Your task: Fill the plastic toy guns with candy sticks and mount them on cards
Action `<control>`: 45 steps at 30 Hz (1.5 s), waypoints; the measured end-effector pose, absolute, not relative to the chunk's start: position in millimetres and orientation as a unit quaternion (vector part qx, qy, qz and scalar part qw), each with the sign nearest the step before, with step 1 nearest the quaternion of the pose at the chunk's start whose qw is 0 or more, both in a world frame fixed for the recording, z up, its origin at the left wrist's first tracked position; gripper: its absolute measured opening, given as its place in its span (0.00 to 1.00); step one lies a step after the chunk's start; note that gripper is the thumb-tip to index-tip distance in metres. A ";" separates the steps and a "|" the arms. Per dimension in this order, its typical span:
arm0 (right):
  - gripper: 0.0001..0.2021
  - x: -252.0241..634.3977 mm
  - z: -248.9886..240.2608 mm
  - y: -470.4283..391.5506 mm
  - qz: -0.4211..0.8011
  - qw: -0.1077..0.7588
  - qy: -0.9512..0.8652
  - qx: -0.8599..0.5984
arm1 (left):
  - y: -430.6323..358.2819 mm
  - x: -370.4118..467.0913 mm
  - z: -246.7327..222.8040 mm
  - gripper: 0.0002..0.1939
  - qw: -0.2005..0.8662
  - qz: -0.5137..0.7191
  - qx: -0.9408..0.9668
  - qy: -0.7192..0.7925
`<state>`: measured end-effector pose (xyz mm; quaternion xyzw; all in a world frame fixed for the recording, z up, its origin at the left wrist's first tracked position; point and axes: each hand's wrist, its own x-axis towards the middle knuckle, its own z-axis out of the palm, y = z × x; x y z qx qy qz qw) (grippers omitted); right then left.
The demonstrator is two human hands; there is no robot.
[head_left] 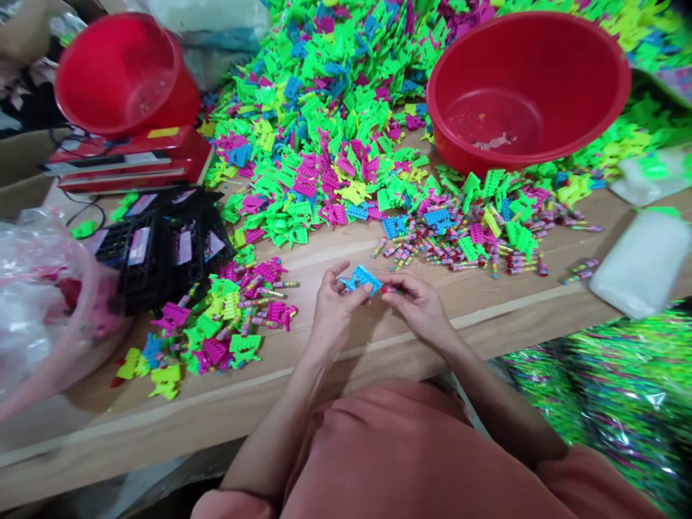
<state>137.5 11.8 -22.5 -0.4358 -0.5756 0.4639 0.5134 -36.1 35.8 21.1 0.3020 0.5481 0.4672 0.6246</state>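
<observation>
My left hand [338,306] is closed around a blue plastic toy piece [361,278] with a ridged, slotted body, held above the wooden table. My right hand [416,304] pinches a small candy tube [388,290] with a red end, close against the blue piece's right side; most of the tube is hidden by my fingers. Past my hands lies a row of similar candy tubes [435,249] with pink and yellow wrapping. Left of my hands is a small heap of green, pink and yellow toy pieces [216,324], some with tubes in or beside them.
A large mound of coloured toy pieces [324,144] covers the table's back. Red basins [530,155] [127,119] stand on either side. Black packs [162,241], a pink basket [94,317] and a white block [641,263] sit nearby. Shiny bags [621,375] lie below the right edge.
</observation>
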 end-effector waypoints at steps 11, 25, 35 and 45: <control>0.07 142.7 -20.5 13.5 0.420 0.492 -0.635 -0.423 | 31.5 -36.2 27.8 0.22 0.637 0.433 0.337 0.541; 0.06 138.7 -13.9 3.9 0.416 0.417 -0.671 -0.450 | 29.1 -51.1 14.1 0.20 0.656 0.383 0.364 0.539; 0.12 137.4 -19.5 -11.8 0.440 0.390 -0.698 -0.409 | 14.5 -42.5 4.3 0.22 0.657 0.407 0.303 0.557; 0.11 145.9 -10.2 -10.2 0.474 0.347 -0.695 -0.415 | 4.5 -43.0 4.4 0.18 0.640 0.398 0.350 0.557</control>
